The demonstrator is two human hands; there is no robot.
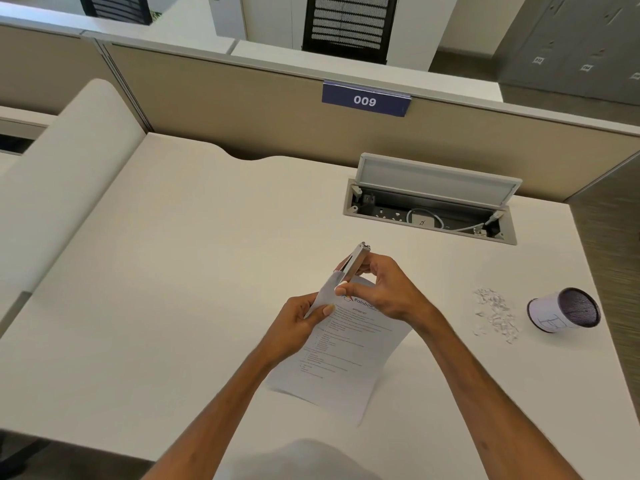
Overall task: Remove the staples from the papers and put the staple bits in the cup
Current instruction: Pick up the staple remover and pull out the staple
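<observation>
The papers (346,344) are lifted at one corner, which is pinched by the left hand (298,323). A metal remover (353,263) is gripped by the right hand (381,289) at that corner. The cup (564,311) is lying tipped on the desk (173,271), beside scattered bits (495,315).

A blue sign (365,100) marked 009 is hung on the beige partition (242,109) at upper centre; an open cable box (431,207) is set into the desk (173,254).

Single head-worn view, wide-angle, looking forward and down from near edge of desk (173,271). Close over hands; partition (242,109) across far side. No second view shares scene.
</observation>
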